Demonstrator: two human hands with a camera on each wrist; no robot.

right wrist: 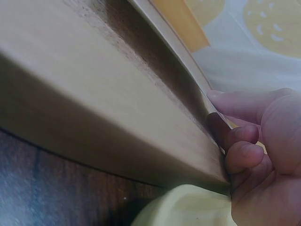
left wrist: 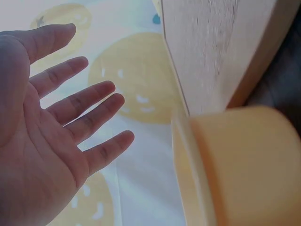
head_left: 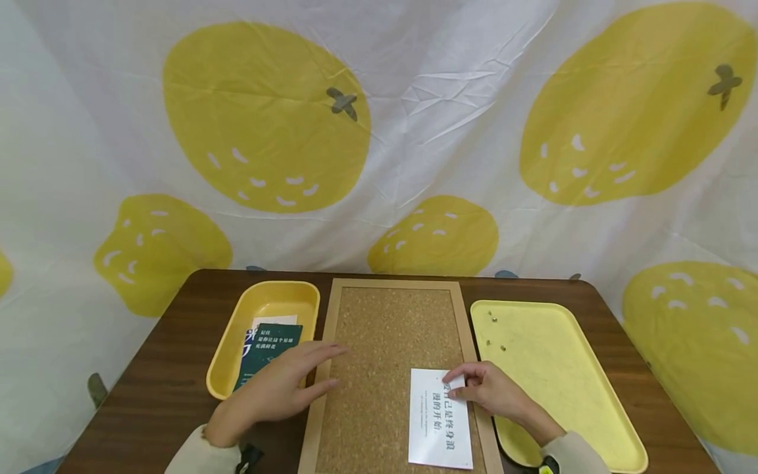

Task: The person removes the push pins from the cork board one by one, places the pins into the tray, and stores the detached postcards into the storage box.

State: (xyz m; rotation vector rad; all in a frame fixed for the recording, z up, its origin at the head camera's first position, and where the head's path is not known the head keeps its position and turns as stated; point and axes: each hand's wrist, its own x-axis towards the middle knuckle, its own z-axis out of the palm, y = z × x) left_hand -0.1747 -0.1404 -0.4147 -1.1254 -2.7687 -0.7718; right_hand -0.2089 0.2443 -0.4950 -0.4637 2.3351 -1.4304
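Observation:
A white card (head_left: 428, 428) with dark printed Chinese characters lies over the lower right part of a wood-framed cork board (head_left: 393, 329). My right hand (head_left: 496, 393) pinches the card near its upper right corner, thumb on top and curled fingers under the edge, as the right wrist view shows. There the card's edge stands slightly above the board's frame (right wrist: 108, 113). With fingers spread and straight, my left hand (head_left: 281, 382) hovers by the board's left edge and holds nothing. In the left wrist view its palm (left wrist: 37, 155) is bare.
Left of the board, a yellow-orange bin (head_left: 224, 355) contains a dark green card (head_left: 275, 349) and other printed cards. A pale yellow tray (head_left: 562, 375) on the right carries several small metallic pins (head_left: 494, 320). A lemon-print cloth (head_left: 408, 131) hangs behind the brown table (head_left: 160, 355).

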